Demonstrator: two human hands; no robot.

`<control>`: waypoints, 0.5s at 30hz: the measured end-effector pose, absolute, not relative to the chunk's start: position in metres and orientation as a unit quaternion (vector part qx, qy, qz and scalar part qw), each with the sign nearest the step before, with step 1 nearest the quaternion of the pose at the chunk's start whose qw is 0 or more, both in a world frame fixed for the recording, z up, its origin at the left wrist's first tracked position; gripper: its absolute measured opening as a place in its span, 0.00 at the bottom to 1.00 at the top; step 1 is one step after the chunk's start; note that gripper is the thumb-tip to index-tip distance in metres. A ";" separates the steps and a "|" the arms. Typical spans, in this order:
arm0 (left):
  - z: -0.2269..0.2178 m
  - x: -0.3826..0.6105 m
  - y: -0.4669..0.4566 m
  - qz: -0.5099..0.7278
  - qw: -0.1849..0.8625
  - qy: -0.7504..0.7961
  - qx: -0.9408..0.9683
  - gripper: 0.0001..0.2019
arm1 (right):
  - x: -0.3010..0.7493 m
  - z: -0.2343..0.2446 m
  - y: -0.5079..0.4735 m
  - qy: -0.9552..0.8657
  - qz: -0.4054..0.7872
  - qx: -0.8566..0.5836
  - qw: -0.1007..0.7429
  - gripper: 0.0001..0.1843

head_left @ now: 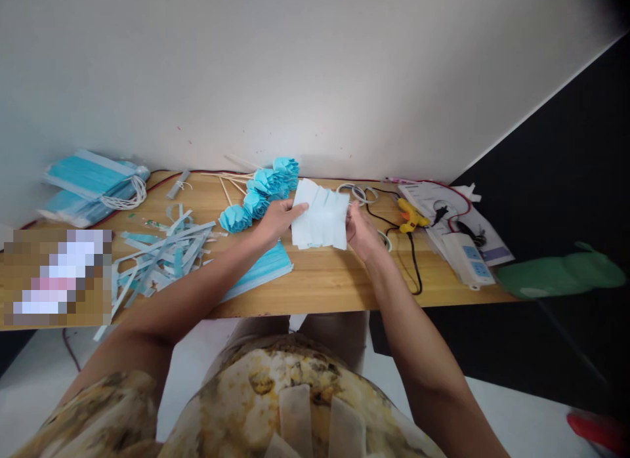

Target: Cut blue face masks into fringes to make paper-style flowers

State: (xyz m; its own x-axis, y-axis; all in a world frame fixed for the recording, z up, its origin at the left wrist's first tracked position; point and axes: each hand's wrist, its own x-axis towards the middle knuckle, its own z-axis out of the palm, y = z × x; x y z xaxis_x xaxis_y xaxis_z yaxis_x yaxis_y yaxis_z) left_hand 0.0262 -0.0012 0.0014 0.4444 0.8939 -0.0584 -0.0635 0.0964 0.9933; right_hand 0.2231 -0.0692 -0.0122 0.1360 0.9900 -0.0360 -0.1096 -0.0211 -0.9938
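Note:
Both of my hands hold a pale blue pleated mask sheet (pixel 321 216) up over the wooden table (pixel 335 281). My left hand (pixel 278 220) pinches its left edge, thumb on top. Along its right edge my right hand (pixel 360 231) is closed. Just behind the left hand lie several blue folded paper-like flowers (pixel 266 187) on thin sticks. Another blue mask (pixel 260 269) lies flat under my left forearm.
A pile of cut blue and white strips (pixel 162 251) covers the left part of the table. Packs of masks (pixel 91 186) sit at the back left. On the right are a yellow glue gun (pixel 412 218), black cables, a white power strip (pixel 466 258) and a green object (pixel 561 274).

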 end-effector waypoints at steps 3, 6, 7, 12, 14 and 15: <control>-0.001 0.029 0.001 0.399 0.627 0.388 0.544 0.14 | 0.229 -0.012 -0.073 -0.448 0.520 -0.506 0.522 0.44; -0.003 0.031 -0.001 0.400 0.624 0.386 0.548 0.15 | 0.231 -0.013 -0.074 -0.459 0.491 -0.530 0.517 0.37; -0.003 0.031 -0.002 0.398 0.624 0.385 0.551 0.16 | 0.230 -0.014 -0.073 -0.454 0.482 -0.538 0.522 0.34; -0.004 0.032 -0.003 0.400 0.634 0.390 0.534 0.18 | 0.224 -0.015 -0.064 -0.402 0.449 -0.571 0.557 0.26; -0.005 0.031 -0.002 0.406 0.644 0.385 0.522 0.20 | 0.223 -0.015 -0.061 -0.395 0.445 -0.568 0.569 0.25; -0.006 0.031 -0.002 0.410 0.648 0.379 0.518 0.21 | 0.223 -0.014 -0.060 -0.394 0.444 -0.565 0.573 0.25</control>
